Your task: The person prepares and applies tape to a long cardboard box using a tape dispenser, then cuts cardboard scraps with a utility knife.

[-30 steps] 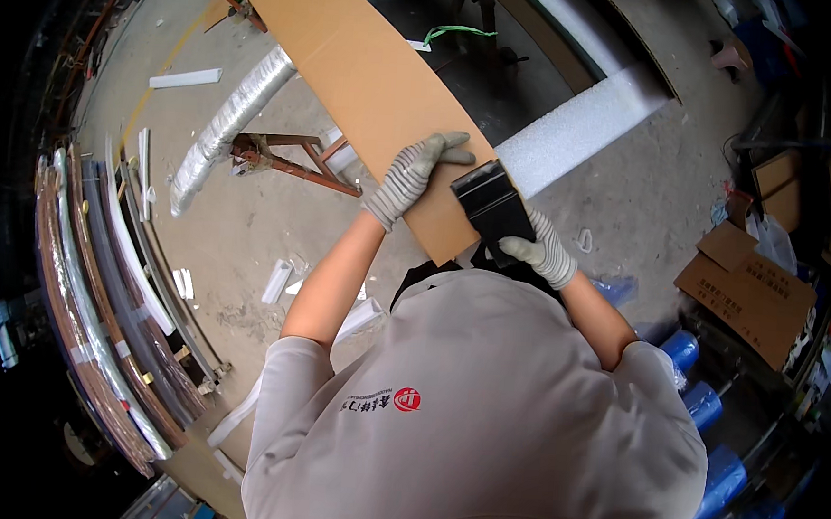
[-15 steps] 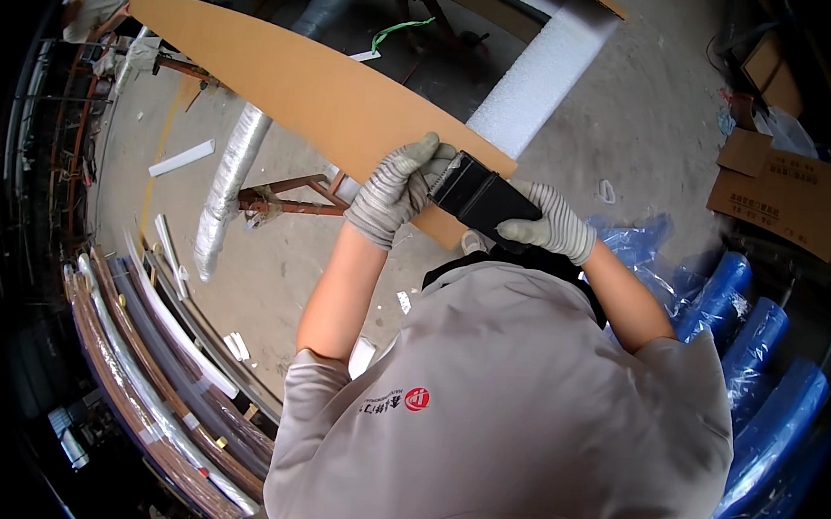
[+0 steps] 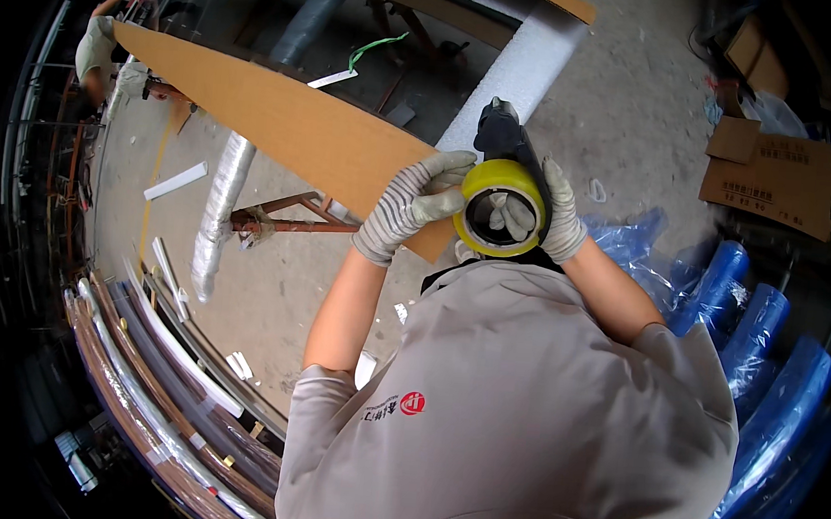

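Note:
A black hand-held tape dispenser [image 3: 509,132] loaded with a roll of yellow packing tape [image 3: 493,176] is held up in front of my body. My right hand [image 3: 563,219], in a striped work glove, grips it from the right, and gloved fingertips show through the roll's hollow core. At the roll's left edge, my left hand [image 3: 401,209] has its thumb and fingers closed on the tape; whether a loose end is pinched there is too small to tell. Just beyond lies a long brown cardboard strip [image 3: 291,119], its near end close to my left hand.
White foam [image 3: 517,80] covers the frame's right side. Another person [image 3: 97,54] is at the cardboard's far left end. Wrapped long profiles [image 3: 170,387] lie at lower left, blue film rolls [image 3: 754,323] at right. A cardboard box [image 3: 768,181] sits farther back; a rusty metal stand [image 3: 294,222] is left of me.
The dispenser has been turned from lying across to upright, so the yellow roll now faces me. My right hand has shifted round it; my left has moved to the roll's edge.

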### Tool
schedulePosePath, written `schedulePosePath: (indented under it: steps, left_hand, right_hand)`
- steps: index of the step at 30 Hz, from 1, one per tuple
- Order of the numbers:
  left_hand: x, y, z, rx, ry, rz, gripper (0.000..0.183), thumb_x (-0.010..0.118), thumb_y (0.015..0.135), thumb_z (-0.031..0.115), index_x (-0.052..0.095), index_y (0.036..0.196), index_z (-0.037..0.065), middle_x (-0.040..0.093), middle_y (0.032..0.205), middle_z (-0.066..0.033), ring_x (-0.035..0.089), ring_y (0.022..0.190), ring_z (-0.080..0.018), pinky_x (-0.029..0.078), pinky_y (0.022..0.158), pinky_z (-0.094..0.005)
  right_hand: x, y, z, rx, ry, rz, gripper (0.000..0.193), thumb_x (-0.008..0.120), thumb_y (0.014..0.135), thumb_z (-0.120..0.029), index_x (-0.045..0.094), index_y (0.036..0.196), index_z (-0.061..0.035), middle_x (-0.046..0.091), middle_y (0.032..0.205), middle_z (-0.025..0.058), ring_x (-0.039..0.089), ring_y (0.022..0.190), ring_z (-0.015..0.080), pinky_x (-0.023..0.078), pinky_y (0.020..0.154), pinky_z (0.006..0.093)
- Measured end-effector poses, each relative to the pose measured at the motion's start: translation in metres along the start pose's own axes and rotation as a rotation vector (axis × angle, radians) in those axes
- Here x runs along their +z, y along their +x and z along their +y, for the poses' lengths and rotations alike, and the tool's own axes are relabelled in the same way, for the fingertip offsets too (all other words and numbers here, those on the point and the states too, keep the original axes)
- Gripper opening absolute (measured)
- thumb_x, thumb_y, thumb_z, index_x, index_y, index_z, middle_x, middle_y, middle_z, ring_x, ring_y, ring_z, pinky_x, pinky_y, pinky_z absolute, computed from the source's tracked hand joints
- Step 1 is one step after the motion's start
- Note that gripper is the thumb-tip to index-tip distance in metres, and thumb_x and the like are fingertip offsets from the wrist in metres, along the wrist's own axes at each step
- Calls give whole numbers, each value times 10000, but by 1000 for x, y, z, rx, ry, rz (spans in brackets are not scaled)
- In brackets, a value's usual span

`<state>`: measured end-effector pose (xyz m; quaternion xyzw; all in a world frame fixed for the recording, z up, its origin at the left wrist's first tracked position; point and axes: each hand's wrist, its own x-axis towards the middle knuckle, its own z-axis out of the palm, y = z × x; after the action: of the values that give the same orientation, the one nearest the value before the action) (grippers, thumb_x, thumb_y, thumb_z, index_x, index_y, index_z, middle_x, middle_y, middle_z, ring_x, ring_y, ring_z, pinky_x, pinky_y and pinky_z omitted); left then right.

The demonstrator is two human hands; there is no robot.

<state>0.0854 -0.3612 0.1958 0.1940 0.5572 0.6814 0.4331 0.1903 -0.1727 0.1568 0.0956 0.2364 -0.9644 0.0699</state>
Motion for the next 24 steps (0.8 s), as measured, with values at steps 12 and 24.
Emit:
schedulePosePath:
  steps: [12, 24]
  left_hand:
    - [-1, -4, -29, 91, 24, 280, 531, 711, 768, 281, 549, 1166, -31, 628, 992, -78, 572, 936, -134, 441, 858, -257]
    - [21, 21, -13, 517, -750, 449, 489, 656, 842, 219, 463, 1227, -12, 549, 1159, -111, 563, 1060, -204, 454, 952, -315]
  right_hand:
    - [40, 12, -23, -260, -1006, 23, 695, 758, 741, -250, 392, 1276, -1, 572, 1117, 99, 537, 1045, 161, 426, 936, 302]
    - [32, 19, -36, -410, -558, 52, 738, 778, 727, -151, 340, 1315, -68, 502, 1226, 100, 490, 1137, 173, 388, 981, 304]
